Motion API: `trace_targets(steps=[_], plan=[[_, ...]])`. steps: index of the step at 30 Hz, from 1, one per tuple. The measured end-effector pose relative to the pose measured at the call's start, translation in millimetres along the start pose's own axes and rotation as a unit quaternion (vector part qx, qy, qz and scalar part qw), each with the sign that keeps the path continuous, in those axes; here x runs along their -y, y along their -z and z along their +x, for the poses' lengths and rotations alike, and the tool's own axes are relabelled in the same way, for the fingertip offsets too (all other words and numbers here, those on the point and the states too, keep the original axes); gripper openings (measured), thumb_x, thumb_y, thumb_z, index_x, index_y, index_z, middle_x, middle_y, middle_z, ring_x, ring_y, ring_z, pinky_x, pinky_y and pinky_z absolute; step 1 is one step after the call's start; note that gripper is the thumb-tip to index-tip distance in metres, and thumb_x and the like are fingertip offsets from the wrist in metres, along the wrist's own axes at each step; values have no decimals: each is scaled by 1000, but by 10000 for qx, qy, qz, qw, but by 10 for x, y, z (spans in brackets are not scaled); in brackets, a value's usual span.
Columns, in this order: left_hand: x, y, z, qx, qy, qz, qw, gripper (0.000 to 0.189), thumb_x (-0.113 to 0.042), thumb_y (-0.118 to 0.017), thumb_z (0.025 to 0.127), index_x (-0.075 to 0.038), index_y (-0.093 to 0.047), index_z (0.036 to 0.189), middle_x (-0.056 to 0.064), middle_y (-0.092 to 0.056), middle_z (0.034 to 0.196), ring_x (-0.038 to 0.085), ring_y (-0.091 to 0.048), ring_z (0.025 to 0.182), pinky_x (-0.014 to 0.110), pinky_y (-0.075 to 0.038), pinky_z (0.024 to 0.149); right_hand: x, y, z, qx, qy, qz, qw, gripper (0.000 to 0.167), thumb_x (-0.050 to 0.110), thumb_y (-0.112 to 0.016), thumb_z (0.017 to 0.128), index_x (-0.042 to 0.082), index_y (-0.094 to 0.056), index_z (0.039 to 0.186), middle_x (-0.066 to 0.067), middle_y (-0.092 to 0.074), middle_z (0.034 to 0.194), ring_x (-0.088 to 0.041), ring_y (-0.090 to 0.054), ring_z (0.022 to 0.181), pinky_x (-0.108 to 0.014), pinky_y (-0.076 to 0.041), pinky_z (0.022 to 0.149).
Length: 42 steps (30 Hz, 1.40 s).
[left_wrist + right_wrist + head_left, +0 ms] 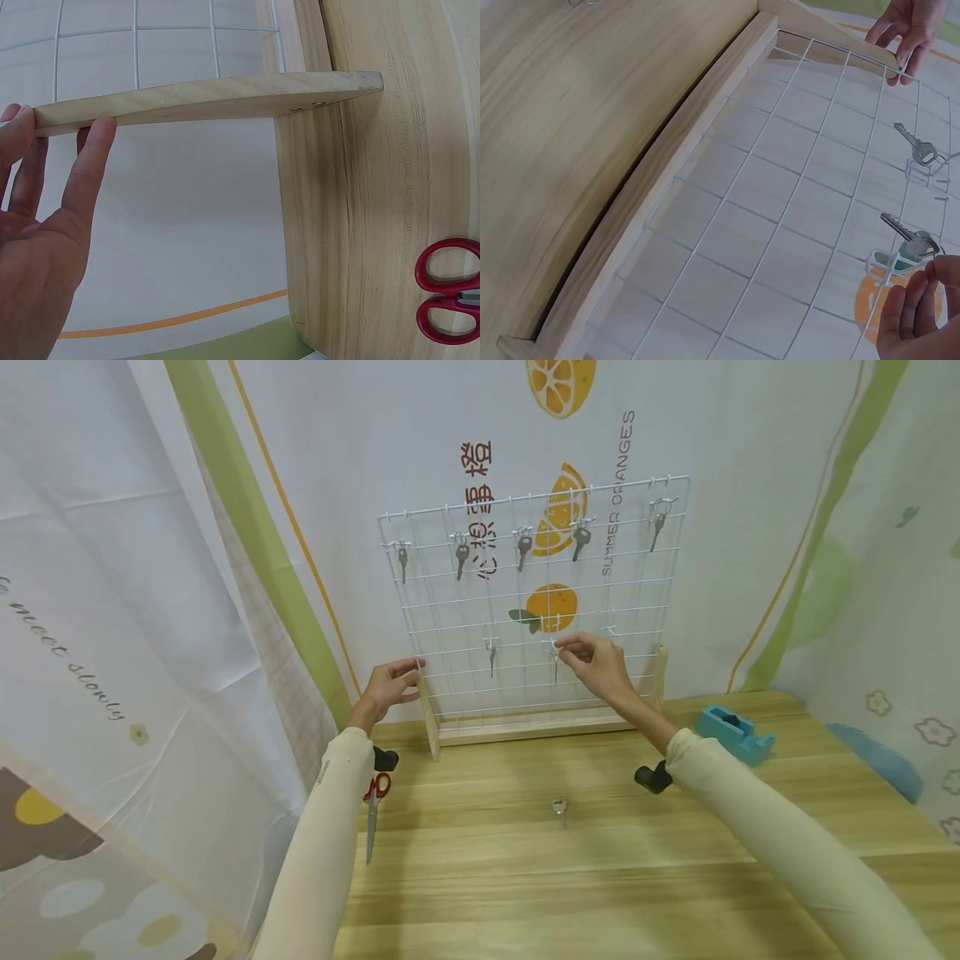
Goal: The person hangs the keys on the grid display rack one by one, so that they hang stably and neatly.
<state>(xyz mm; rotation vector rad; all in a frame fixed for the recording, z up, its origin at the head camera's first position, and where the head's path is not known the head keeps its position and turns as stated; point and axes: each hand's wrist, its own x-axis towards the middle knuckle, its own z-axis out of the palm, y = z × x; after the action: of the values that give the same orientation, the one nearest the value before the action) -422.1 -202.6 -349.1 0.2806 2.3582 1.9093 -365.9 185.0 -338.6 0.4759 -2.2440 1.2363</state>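
Note:
A white wire grid rack (536,593) stands upright in a wooden base, with several keys hanging from hooks along its upper part. My left hand (390,689) grips the top of the rack's left wooden side post (187,101), thumb on one face and fingers on the other. With thumb and fingertips my right hand (597,667) pinches a key (909,236) by its ring end, at a hook in the lower row. Left of it, another key (492,657) hangs on a hook. Right of the hand is a bare hook (609,631).
A loose key (560,810) lies on the wooden table (480,877) in front of the rack. Red-handled scissors (372,810) lie by the left forearm. A blue tape dispenser (735,733) stands to the right, and a printed curtain (330,443) hangs behind.

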Motion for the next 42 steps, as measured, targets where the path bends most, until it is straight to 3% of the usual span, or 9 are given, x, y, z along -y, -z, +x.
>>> trace_targets(steps=[9,17,25,31,38,42], plan=[[16,5,8,-38,-38,67,10000,42,-6,-53,110,0,-52,151,14,-43,161,34,-45,145,46,-53,107,-96,-121,73,-331,-108,-99,9993,15,8,-74,98,1,-78,111,-17,-78,102,-33,-76,92,-14,-58,74],[2,-6,-4,26,-4,19,10000,43,-9,-53,110,-1,-51,152,14,-40,163,35,-43,146,48,-50,111,-121,-167,110,-458,-212,-16,9987,14,5,-73,98,-2,-77,110,-19,-78,104,-35,-76,93,-1,-47,68],[-10,-11,-27,31,-39,-16,10000,44,-9,-53,110,-1,-50,153,14,-40,163,35,-42,147,49,-49,112,-161,-156,105,-469,-249,2,9986,17,8,-74,98,-3,-76,111,-20,-77,106,-34,-76,95,-3,-51,71],[2,-12,-13,11,-76,102,9999,43,-8,-53,110,-1,-52,152,14,-42,162,34,-44,146,46,-53,108,-198,-95,6,-302,-277,-24,9992,23,9,-75,97,-4,-74,116,-21,-76,107,-36,-75,96,-12,-58,77],[18,0,-6,19,-50,60,10000,43,-7,-53,110,0,-52,152,15,-42,162,34,-44,146,46,-53,108,-215,-22,-166,128,-261,67,9996,26,9,-76,97,-5,-73,119,-21,-76,108,-35,-75,96,-7,-56,74],[7,7,-4,37,0,-15,10000,43,-7,-53,110,-1,-51,153,14,-41,163,35,-43,146,48,-50,110,-216,9,-258,377,-217,45,9990,28,7,-77,95,-4,-72,121,-21,-76,109,-35,-75,96,-12,-59,76]])
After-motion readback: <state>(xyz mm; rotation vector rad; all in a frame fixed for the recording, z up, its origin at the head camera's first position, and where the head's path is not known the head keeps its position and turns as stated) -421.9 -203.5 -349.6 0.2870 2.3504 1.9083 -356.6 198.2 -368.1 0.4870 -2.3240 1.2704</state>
